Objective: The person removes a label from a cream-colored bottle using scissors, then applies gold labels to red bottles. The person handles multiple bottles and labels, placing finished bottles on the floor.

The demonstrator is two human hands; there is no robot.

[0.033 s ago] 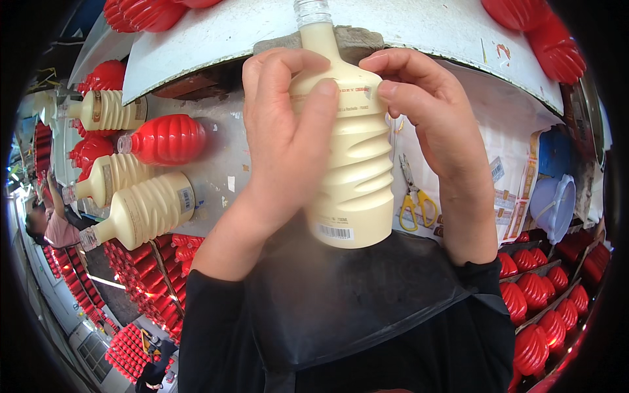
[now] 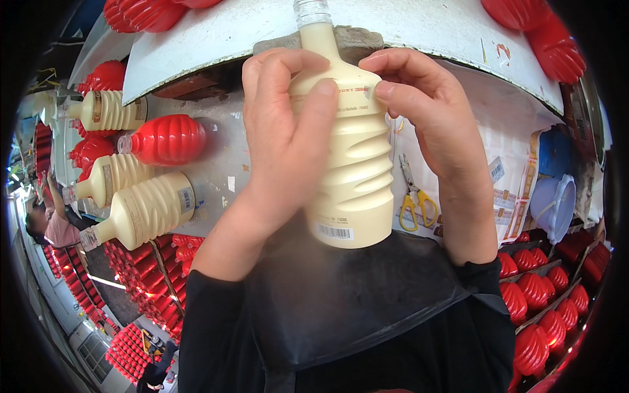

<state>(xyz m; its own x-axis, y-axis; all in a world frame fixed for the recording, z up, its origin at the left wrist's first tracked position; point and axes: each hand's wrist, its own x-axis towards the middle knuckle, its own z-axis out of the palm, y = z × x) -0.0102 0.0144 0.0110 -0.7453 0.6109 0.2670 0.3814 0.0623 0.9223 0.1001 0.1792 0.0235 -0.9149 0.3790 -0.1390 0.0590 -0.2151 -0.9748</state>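
Here the cream ribbed bottle stands upright against the person's dark apron, its long axis running straight away from the body: base low at the chest, narrow clear-threaded neck pointing up toward the curved white rim of the worktop. Both hands sit at the same height, on the bottle's shoulder just below the neck. The left hand comes in from the left and wraps the front of the shoulder, fingers curled closed over it, so it carries the bottle. The right hand comes from the right, its thumb and forefinger pinched together on a small label strip lying across the shoulder; its other fingers are loosely bent and hold nothing else. So the strip lies between the two hands, with the right fingertips directly on it and the left just beside.

Off to the left, on the worktop, further cream bottles and a red ribbed bottle lie on their sides. Yellow-handled scissors rest to the right, near the right forearm.
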